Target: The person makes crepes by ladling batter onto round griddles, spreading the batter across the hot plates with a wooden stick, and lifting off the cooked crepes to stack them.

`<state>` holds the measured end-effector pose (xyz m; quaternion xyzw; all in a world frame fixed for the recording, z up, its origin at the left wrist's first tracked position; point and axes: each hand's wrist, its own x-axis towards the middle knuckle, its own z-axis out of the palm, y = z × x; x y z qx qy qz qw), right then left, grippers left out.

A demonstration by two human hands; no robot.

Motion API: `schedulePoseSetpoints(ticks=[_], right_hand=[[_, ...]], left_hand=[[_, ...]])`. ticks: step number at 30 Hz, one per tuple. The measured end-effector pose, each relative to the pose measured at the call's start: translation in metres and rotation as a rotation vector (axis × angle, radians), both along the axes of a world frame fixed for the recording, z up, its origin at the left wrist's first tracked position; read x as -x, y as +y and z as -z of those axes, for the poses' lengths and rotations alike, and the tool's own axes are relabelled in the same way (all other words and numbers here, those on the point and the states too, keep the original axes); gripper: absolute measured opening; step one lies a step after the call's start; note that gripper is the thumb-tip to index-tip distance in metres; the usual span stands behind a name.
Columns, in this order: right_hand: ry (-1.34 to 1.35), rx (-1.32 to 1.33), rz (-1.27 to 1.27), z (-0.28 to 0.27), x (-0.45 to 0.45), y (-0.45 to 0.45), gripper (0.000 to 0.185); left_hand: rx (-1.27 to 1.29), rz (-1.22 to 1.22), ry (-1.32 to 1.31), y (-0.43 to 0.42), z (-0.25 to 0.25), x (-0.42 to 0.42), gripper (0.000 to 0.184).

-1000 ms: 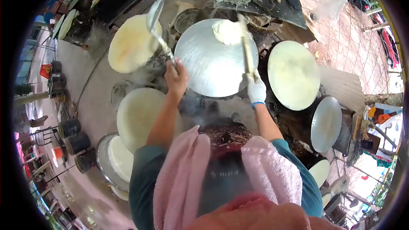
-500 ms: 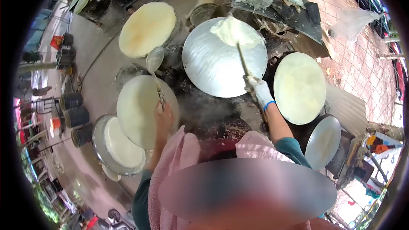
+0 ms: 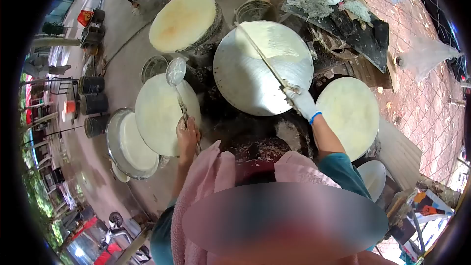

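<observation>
My left hand (image 3: pixel 187 136) is wrapped around the handle of a metal ladle (image 3: pixel 175 72); its bowl hangs over the upper edge of a pale round crepe sheet (image 3: pixel 164 115). In a white glove with a blue cuff, my right hand (image 3: pixel 301 102) grips a long wooden spreader (image 3: pixel 262 58). The spreader's far end lies at the top left rim of the middle round griddle (image 3: pixel 240 86). Creamy batter (image 3: pixel 277 41) covers the upper part of that griddle, while its lower part shows bare metal.
A metal basin (image 3: pixel 114 137) of batter stands at left. A browned round sheet (image 3: pixel 182 22) is at upper left, another pale one (image 3: pixel 351 118) at right. Behind is a dark board (image 3: pixel 365 44) with scraps on it. Black buckets (image 3: pixel 93 104) stand far left.
The spreader's far end has swept left across the griddle, and the batter heap is now a wide layer over its upper part. The ladle remains in my left hand. The view has shifted.
</observation>
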<state>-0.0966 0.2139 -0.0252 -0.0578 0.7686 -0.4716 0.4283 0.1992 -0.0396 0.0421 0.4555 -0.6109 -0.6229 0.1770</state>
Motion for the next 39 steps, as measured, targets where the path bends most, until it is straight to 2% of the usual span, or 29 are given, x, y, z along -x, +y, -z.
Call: schedulePoseSetpoints(ticks=[1, 2, 3, 5, 6, 7, 9, 10, 13, 14, 15, 17, 19, 20, 21, 23, 24, 25, 27, 28, 31, 34, 36, 38, 39], right_hand=[[0.089, -0.009, -0.034, -0.009, 0.009, 0.009, 0.033], [0.231, 0.037, -0.035, 0.052, 0.038, 0.038, 0.033], [0.274, 0.169, 0.028, 0.043, 0.055, 0.045, 0.032], [0.204, 0.161, 0.107, 0.05, 0.082, 0.048, 0.032], [-0.023, -0.11, -0.109, 0.006, 0.081, 0.036, 0.033], [-0.175, -0.008, -0.071, -0.011, 0.065, 0.02, 0.033], [-0.165, 0.011, -0.175, 0.015, 0.053, 0.009, 0.031], [-0.143, 0.082, -0.181, 0.045, 0.051, 0.014, 0.029], [0.036, 0.169, -0.219, 0.014, 0.075, 0.033, 0.029], [0.112, 0.24, -0.189, 0.02, 0.094, 0.037, 0.031], [0.132, 0.033, -0.141, 0.015, 0.115, 0.039, 0.034], [-0.03, -0.082, -0.244, 0.015, 0.13, 0.028, 0.036], [-0.204, 0.074, -0.275, -0.019, 0.096, 0.01, 0.037], [-0.236, -0.02, -0.296, -0.01, 0.09, 0.01, 0.034], [-0.172, 0.081, -0.33, -0.004, 0.081, 0.012, 0.035], [-0.228, 0.016, -0.4, 0.008, 0.091, 0.025, 0.038], [-0.209, 0.157, -0.347, -0.002, 0.099, 0.027, 0.043], [-0.054, 0.186, -0.377, -0.013, 0.11, 0.025, 0.043], [0.007, -0.021, -0.297, -0.019, 0.136, 0.013, 0.042], [-0.033, 0.156, -0.265, 0.061, 0.16, 0.018, 0.038], [-0.298, 0.02, -0.356, -0.009, 0.122, 0.003, 0.035], [-0.219, 0.197, -0.426, 0.039, 0.118, 0.026, 0.032], [-0.154, 0.277, -0.432, 0.028, 0.131, 0.025, 0.035], [-0.075, 0.231, -0.349, 0.017, 0.148, 0.009, 0.037], [-0.078, 0.066, -0.267, 0.005, 0.151, -0.003, 0.039]], left_hand=[[0.003, -0.016, 0.021, 0.004, -0.001, 0.002, 0.022], [0.019, -0.017, -0.009, 0.007, -0.004, 0.005, 0.023], [0.034, -0.02, -0.041, 0.01, -0.008, 0.007, 0.024], [0.033, -0.044, -0.089, 0.016, -0.01, 0.007, 0.024], [0.019, -0.064, -0.095, 0.017, -0.007, 0.006, 0.024], [0.006, -0.086, -0.096, 0.019, -0.004, 0.008, 0.024], [-0.014, -0.103, -0.114, 0.026, -0.005, 0.009, 0.025], [-0.022, -0.112, -0.121, 0.029, -0.005, 0.009, 0.025], [0.023, -0.086, -0.166, 0.035, -0.005, 0.006, 0.026], [0.032, -0.097, -0.166, 0.037, -0.005, 0.005, 0.026], [0.039, -0.108, -0.168, 0.038, -0.004, 0.005, 0.026], [0.029, -0.12, -0.169, 0.042, 0.0, -0.002, 0.024], [-0.002, -0.131, -0.157, 0.043, 0.011, -0.011, 0.021], [-0.004, -0.129, -0.181, 0.047, 0.009, -0.015, 0.022], [-0.004, -0.128, -0.203, 0.051, 0.006, -0.017, 0.022], [0.0, -0.142, -0.243, 0.054, 0.004, -0.02, 0.023], [-0.001, -0.154, -0.267, 0.056, 0.003, -0.022, 0.024], [-0.003, -0.166, -0.289, 0.057, 0.002, -0.024, 0.025], [0.02, -0.177, -0.299, 0.057, 0.006, -0.026, 0.025], [0.032, -0.18, -0.305, 0.058, 0.008, -0.028, 0.025], [0.071, -0.162, -0.331, 0.06, 0.011, -0.035, 0.025], [0.119, -0.117, -0.379, 0.062, 0.031, -0.055, 0.024], [0.219, -0.091, -0.393, 0.062, 0.021, -0.05, 0.025], [0.24, -0.073, -0.396, 0.055, 0.017, -0.041, 0.026], [0.212, -0.07, -0.388, 0.047, 0.019, -0.033, 0.027]])
